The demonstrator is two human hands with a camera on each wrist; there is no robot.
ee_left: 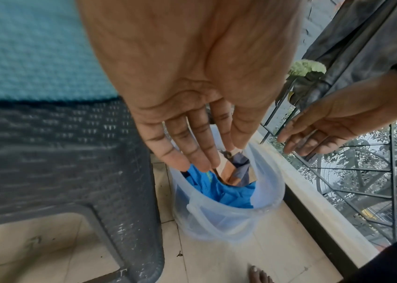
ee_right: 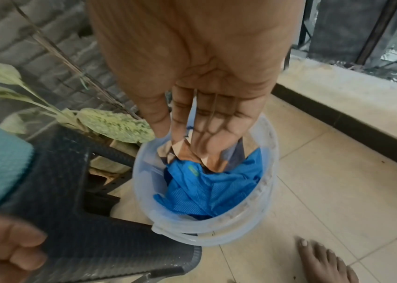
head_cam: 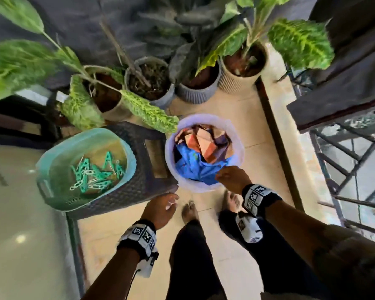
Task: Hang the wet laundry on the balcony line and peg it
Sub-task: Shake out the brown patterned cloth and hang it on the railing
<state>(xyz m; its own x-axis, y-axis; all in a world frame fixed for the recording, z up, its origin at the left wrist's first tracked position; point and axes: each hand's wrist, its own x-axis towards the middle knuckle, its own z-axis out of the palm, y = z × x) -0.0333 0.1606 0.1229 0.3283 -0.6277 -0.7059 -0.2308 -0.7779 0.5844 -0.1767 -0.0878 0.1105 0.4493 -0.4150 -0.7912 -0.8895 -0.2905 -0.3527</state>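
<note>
Both hands, left (head_cam: 160, 210) and right (head_cam: 232, 178), reach empty with fingers loose over a bucket (head_cam: 171, 148) of laundry (head_cam: 195, 167); pegs (head_cam: 95, 172) fill the basket (head_cam: 52, 165).

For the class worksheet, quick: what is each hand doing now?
Left hand: open, empty, near the bucket.
Right hand: open, empty, over the laundry.

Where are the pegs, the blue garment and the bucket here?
pegs (head_cam: 96, 173), head view, middle of the green heap in the basket.
blue garment (ee_right: 207, 189), right wrist view, its bunched middle.
bucket (ee_left: 229, 222), left wrist view, near wall.
</note>
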